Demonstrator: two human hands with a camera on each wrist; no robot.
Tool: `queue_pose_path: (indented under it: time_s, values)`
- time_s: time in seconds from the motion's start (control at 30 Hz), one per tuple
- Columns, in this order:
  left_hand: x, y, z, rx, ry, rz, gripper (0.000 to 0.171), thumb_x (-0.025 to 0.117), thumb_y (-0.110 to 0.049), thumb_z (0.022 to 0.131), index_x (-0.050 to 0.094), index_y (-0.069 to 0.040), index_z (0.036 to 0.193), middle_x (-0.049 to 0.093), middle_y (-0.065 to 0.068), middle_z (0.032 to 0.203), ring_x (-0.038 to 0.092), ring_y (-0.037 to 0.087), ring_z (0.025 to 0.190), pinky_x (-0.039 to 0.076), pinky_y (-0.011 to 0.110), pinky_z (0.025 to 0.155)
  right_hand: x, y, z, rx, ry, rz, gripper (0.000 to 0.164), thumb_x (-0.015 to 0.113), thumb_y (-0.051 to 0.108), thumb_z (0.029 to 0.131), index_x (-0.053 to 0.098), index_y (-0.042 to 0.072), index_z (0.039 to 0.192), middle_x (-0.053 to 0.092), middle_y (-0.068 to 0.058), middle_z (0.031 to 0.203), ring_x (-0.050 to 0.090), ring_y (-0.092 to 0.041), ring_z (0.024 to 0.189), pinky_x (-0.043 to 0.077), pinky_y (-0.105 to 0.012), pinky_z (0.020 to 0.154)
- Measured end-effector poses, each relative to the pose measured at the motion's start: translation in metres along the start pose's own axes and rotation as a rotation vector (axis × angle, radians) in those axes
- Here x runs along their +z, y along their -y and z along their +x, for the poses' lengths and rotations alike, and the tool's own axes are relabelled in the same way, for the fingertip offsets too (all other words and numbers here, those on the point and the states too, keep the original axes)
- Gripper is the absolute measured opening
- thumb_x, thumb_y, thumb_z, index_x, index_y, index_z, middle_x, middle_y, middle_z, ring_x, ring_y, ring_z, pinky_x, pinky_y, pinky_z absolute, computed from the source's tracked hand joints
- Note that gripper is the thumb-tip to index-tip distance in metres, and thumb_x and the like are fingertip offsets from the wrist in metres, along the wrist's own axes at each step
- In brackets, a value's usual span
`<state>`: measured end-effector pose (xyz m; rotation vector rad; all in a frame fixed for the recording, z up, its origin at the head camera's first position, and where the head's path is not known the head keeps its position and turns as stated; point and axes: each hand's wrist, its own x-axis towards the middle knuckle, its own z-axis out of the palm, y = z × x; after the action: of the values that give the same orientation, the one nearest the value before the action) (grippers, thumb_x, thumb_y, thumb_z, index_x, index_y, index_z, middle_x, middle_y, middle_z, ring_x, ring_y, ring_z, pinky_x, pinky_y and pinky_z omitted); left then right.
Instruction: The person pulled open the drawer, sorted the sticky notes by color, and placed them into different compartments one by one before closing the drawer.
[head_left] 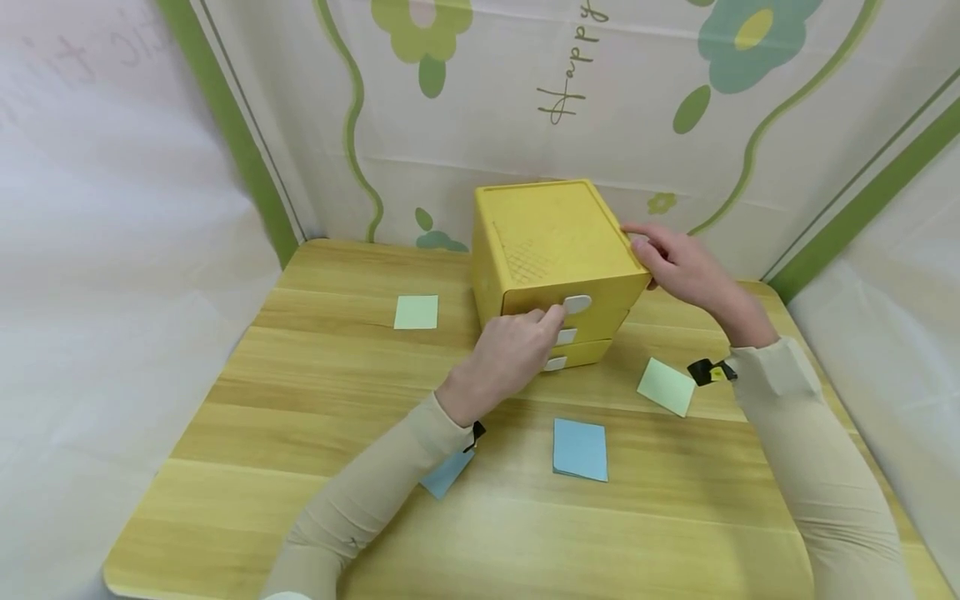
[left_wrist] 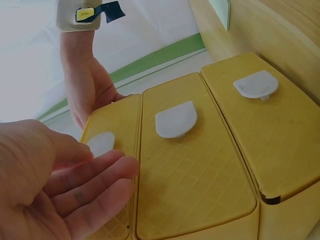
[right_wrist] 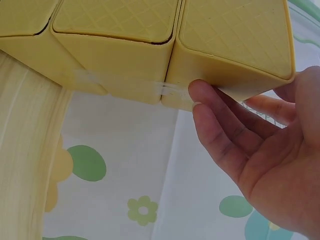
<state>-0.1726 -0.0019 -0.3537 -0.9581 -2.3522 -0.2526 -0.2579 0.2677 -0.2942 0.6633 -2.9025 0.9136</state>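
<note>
Evidently, the yellow drawer cabinet (head_left: 551, 233) stands upright toward the back of the wooden worktop (head_left: 247, 467), its three drawers facing the person. The left hand (head_left: 510, 358) has its grip pinching the white tab (head_left: 578, 304) of the top drawer, thumb at the edge. The right hand's (head_left: 682, 265) grip is spread, thumb at the top edge and fingers resting against the cabinet's right side. A green note (head_left: 416, 312) lies left of the cabinet, another green sheet (head_left: 666, 387) near the right cuff, and a blue pad (head_left: 581, 450) in front.
</note>
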Motion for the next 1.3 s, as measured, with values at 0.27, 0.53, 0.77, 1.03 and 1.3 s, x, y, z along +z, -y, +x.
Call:
queue_pose_path:
  time_s: [0.27,0.53,0.77,1.03,1.3]
  values:
    - [0.008,-0.003,-0.001,0.027,-0.062,-0.004,0.026,0.057,-0.003,0.092,0.058,-0.006,0.118,0.048,-0.004,0.056,0.033,0.004,0.043,0.023,0.014,0.04,0.0,0.002,-0.001,0.017,-0.008,0.005,0.045,0.04,0.037,0.105,0.047,0.019,0.146,0.065,-0.012,0.091,0.063,-0.024,0.074,0.054,-0.026,0.061]
    - [0.011,-0.003,-0.002,0.006,-0.116,-0.029,0.019,0.057,-0.012,0.098,0.061,-0.007,0.115,0.054,-0.004,0.057,0.038,0.003,0.041,0.026,0.014,0.038,-0.002,0.002,-0.001,0.011,-0.01,0.013,0.044,0.04,0.036,0.105,0.047,0.02,0.146,0.066,-0.011,0.093,0.063,-0.018,0.074,0.054,-0.025,0.061]
    - [0.016,-0.004,-0.003,-0.043,0.007,-0.045,0.015,0.057,-0.014,0.098,0.063,-0.006,0.11,0.064,-0.001,0.068,0.044,0.004,0.044,0.03,0.015,0.038,-0.004,0.002,0.0,0.007,-0.006,-0.007,0.045,0.039,0.037,0.105,0.046,0.02,0.146,0.066,-0.011,0.094,0.063,-0.016,0.074,0.054,-0.025,0.061]
    - [0.025,-0.002,-0.006,-0.076,0.116,-0.087,0.012,0.055,-0.013,0.099,0.064,-0.007,0.101,0.065,0.0,0.069,0.05,0.006,0.048,0.034,0.017,0.039,0.0,0.001,-0.002,0.013,-0.004,-0.012,0.044,0.037,0.036,0.106,0.045,0.021,0.146,0.067,-0.011,0.094,0.064,-0.027,0.075,0.054,-0.026,0.062]
    - [0.034,-0.002,-0.008,-0.078,0.119,-0.059,0.013,0.055,-0.013,0.099,0.065,-0.007,0.094,0.067,0.0,0.071,0.058,0.007,0.052,0.044,0.021,0.042,0.004,-0.002,-0.001,0.009,-0.015,-0.002,0.045,0.036,0.035,0.106,0.045,0.019,0.147,0.067,-0.012,0.094,0.064,-0.027,0.074,0.054,-0.026,0.061]
